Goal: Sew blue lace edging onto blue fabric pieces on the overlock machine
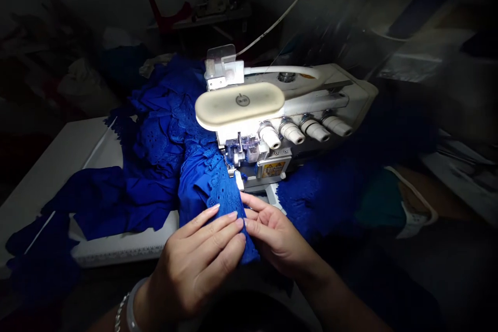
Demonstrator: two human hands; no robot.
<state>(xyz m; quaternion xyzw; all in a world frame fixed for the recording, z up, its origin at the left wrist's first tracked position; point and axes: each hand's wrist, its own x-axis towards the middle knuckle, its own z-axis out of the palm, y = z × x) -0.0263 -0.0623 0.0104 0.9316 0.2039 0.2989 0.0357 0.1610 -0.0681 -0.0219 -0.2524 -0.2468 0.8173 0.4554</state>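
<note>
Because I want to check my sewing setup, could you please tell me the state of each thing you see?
left hand: fingers pressed on the fabric
right hand: fingertips pinching the fabric
blue eyelet fabric: gathered between the hands, rest heaped behind
overlock machine: top cover closed; running or not, cannot tell
presser foot: at the fabric

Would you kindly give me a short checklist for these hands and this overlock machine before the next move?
Left hand holding the blue eyelet fabric: ok.
Right hand holding the same fabric: ok.
Right fingertips clear of the presser foot: not ok, they sit close.
Fabric edge fed under the foot: cannot tell, hidden.
Four white tension knobs correctly set: cannot tell.
</note>
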